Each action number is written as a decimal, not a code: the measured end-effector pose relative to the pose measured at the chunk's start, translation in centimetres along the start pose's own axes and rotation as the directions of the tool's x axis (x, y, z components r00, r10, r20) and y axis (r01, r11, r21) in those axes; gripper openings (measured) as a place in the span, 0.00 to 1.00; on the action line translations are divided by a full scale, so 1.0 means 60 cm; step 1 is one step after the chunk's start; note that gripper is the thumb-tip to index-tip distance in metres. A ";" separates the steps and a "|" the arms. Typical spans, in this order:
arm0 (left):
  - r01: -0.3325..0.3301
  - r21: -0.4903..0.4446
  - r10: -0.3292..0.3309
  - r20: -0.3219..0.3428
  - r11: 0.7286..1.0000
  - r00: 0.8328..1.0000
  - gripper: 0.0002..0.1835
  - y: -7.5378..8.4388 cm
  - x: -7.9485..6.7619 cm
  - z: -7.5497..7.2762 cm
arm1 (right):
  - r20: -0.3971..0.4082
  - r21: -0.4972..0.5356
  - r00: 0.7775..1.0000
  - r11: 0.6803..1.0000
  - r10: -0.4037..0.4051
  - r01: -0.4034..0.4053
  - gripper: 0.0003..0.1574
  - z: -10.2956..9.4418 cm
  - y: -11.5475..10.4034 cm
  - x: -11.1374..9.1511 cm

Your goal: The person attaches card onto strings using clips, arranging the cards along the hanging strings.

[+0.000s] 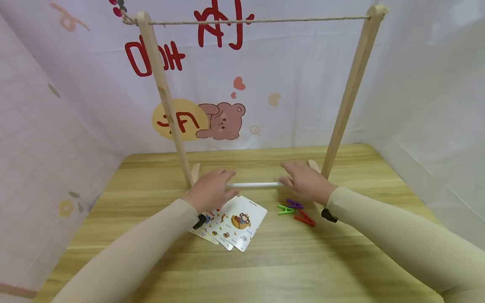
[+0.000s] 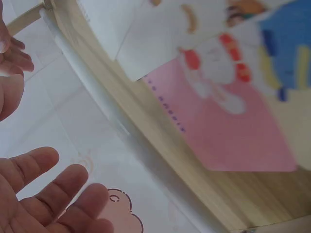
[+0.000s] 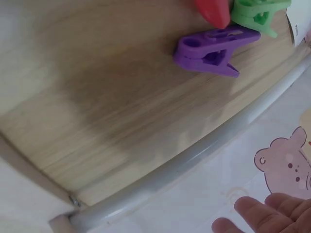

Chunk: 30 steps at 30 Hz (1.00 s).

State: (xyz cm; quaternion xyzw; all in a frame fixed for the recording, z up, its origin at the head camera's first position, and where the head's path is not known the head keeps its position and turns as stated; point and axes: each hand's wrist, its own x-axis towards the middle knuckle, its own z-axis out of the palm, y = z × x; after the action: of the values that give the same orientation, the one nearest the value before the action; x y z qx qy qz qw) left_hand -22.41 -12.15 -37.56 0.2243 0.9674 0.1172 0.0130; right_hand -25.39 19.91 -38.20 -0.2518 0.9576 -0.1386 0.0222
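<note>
My left hand [image 1: 210, 191] hovers over the left end of a white rod [image 1: 257, 184], fingers spread and holding nothing. My right hand [image 1: 306, 181] is at the rod's right end, its fingers loosely extended with nothing in them. Several illustrated cards lie fanned below my left hand, the top one a monkey card [image 1: 254, 216]; a pink card [image 2: 194, 131] shows in the left wrist view. Close below my right hand sit three plastic clothespins: a purple clothespin [image 3: 192, 56], a green clothespin [image 3: 252, 14] and a red clothespin [image 1: 305, 219].
Two wooden posts, a left post [image 1: 166, 101] and a right post [image 1: 350, 88], rise from the wood-grain table [image 1: 265, 269]. A twine line [image 1: 257, 20] stretches between their tops. Behind hangs a white printed cloth [image 1: 303, 109] with a bear picture.
</note>
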 end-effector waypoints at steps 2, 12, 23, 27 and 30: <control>-0.008 0.008 0.008 -0.005 1.000 1.000 0.35 -0.002 -0.008 0.003 | -0.003 0.002 1.000 1.000 -0.012 0.012 0.39 0.000 0.000 -0.006; 0.028 -0.041 -0.027 0.021 0.999 0.999 0.33 -0.008 -0.034 0.013 | -0.052 -0.041 0.994 0.994 -0.099 0.097 0.25 0.000 -0.006 -0.022; 0.031 0.056 -0.039 0.144 0.998 0.989 0.45 -0.005 -0.045 0.025 | 0.022 -0.049 0.987 0.986 -0.158 0.159 0.15 0.008 -0.028 -0.037; 0.029 0.071 -0.039 0.146 0.997 0.989 0.45 -0.003 -0.048 0.026 | 0.040 -0.085 0.985 0.982 -0.168 0.171 0.14 0.009 -0.033 -0.039; 0.008 0.070 -0.018 0.142 0.998 0.990 0.41 0.000 -0.048 0.027 | 0.056 -0.109 0.979 0.973 -0.197 0.202 0.12 0.009 -0.034 -0.043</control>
State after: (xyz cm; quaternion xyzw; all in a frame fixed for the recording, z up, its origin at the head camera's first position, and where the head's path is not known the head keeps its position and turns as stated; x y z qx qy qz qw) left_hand -19.69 -13.02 -39.23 0.2260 0.9689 0.0673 0.0751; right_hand -22.11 19.33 -38.23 -0.3507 0.9330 -0.0794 0.0150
